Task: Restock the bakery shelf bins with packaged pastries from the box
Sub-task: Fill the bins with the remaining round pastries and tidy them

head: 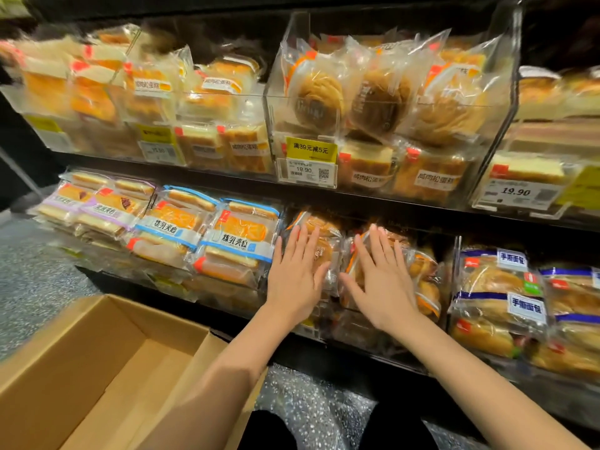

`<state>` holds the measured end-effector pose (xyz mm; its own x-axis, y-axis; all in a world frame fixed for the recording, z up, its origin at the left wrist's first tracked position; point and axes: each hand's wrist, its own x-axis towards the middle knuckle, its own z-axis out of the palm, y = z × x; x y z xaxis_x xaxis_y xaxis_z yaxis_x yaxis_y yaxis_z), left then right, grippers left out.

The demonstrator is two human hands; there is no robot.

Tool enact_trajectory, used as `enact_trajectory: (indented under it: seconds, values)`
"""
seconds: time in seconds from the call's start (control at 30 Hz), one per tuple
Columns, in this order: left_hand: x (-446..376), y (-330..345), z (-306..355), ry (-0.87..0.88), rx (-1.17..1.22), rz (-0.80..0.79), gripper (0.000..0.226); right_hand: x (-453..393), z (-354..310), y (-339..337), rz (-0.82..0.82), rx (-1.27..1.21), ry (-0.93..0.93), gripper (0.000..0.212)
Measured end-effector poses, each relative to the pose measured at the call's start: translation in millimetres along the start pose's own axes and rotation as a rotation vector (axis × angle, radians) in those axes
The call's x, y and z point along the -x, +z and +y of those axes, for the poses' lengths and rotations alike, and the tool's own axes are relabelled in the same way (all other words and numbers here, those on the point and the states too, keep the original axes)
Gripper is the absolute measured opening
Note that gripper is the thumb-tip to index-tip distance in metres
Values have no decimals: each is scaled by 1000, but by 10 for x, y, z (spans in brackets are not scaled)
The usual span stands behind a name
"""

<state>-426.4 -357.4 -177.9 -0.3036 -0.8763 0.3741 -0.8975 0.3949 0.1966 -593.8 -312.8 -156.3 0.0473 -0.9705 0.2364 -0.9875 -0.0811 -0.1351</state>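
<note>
left hand [297,271] and right hand [380,277], fingers straight and flat, press clear-wrapped golden pastry packs [422,271] in the lower shelf bin; brown cardboard box [81,358] beside

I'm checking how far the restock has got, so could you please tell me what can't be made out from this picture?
- Pastries in the lower bin, head view: partly covered by the left hand and right hand, and blurred.
- Box: cut off by the left and bottom edges; the left forearm hides one corner, so any remaining stock can't be ruled out.
- Top left bins: blurred, labels unreadable.
</note>
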Motion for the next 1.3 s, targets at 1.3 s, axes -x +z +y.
enact_trajectory:
  seconds: [1.3]
  values:
    - [-296, -800, -2518, -253, -97, -452, 58, -1070, -2050, 428, -232, 123, -335, 78]
